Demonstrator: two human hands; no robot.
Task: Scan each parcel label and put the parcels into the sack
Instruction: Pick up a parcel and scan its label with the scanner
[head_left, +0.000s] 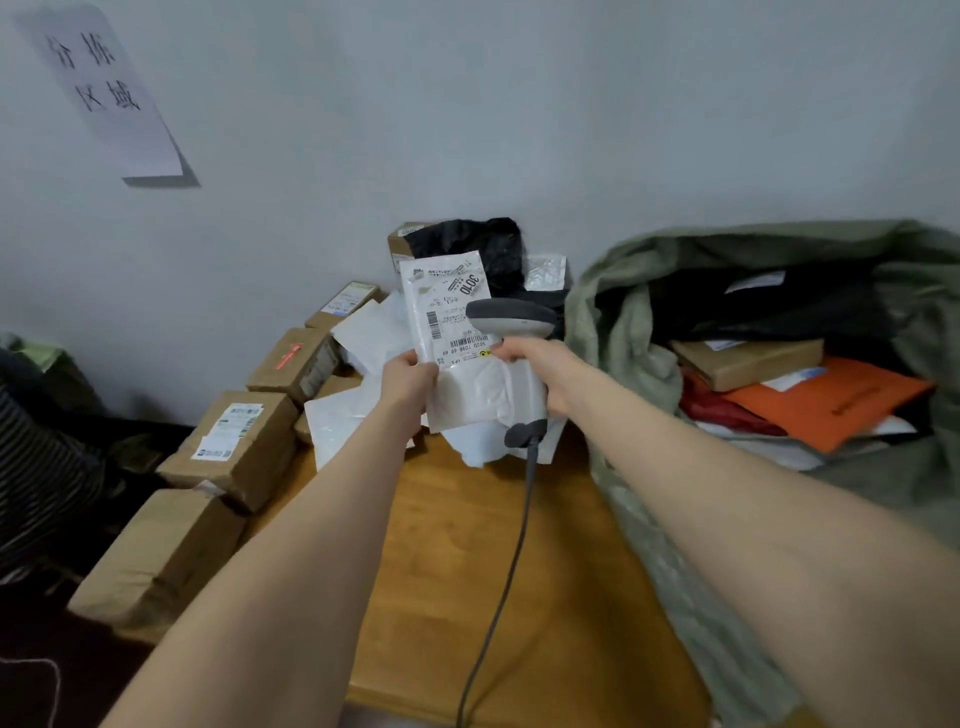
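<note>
My left hand (410, 382) pinches a white plastic parcel (451, 332) by its left edge and holds it upright above the wooden table (467, 571), its printed label with barcodes facing me. My right hand (540, 371) grips the handle of a grey corded barcode scanner (511, 318), whose head sits just in front of the label's right side. The olive-green sack (623, 322) stands open at the right, with an orange envelope (831, 402), a flat brown box (748, 361) and dark parcels inside.
Several brown cardboard boxes (234, 447) line the table's left edge. White and black plastic parcels (358, 415) are piled against the wall behind my hands. The scanner cable (498, 597) runs down across the table toward me. A paper sign (109, 88) hangs on the wall.
</note>
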